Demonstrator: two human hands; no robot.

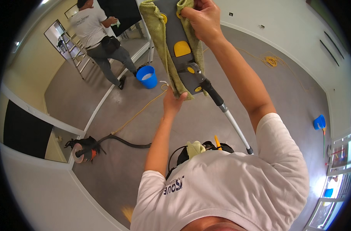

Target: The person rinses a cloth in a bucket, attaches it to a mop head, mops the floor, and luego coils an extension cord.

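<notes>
Both my hands hold a grey flat mop head [175, 34] with yellow buttons, raised in front of me. A green microfibre cloth [156, 31] is folded up around its long sides. My right hand [204, 21] pinches the cloth at the upper right part of the head. Down at the lower end, my left hand [174, 101] grips the cloth's near corner, thumb over its edge. From the head's swivel joint [192, 69] a pale mop pole [234, 124] slopes down to the right, its tip beside my right side.
A co-worker [91, 31] stands ahead left at a glass panel, cloth in hand, near a stepladder [77, 55]. Close by is a blue bucket [148, 82]. A vacuum cleaner [84, 151] with a black hose [120, 138] and yellow cords [270, 61] lie on the floor. Another bucket [319, 122] stands right.
</notes>
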